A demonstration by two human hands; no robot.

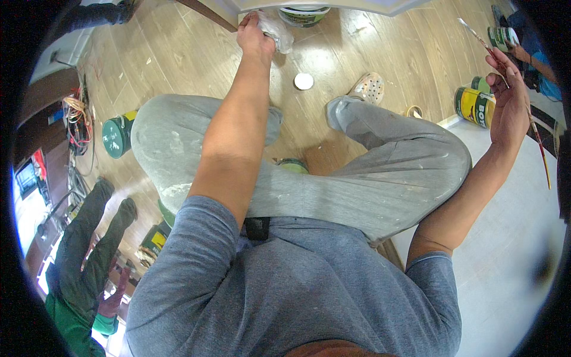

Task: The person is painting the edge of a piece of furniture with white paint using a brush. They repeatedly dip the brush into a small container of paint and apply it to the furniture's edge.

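My left hand point(256, 38) reaches far forward and grips a crumpled white rag point(276, 33), cloth or thin plastic. It is close to the lower edge of a white panel point(348, 5). Raised at the right, my right hand point(511, 100) holds a thin paintbrush point(540, 149) along the palm. The brush's pale tip points up and away, and its red-stained handle runs down past the wrist. A paint tub point(303, 18) stands partly under the panel, just right of the rag. On the floor between my feet lies a small white disc point(304, 81).
Paint cans stand at right point(473, 107), at left point(119, 136) and beneath me point(292, 165). A tape roll point(414, 111) lies near my clog point(368, 88). Tangled cords point(78, 118) lie left. One person point(84, 241) stands left; another's hand point(519, 52) holds a can at right.
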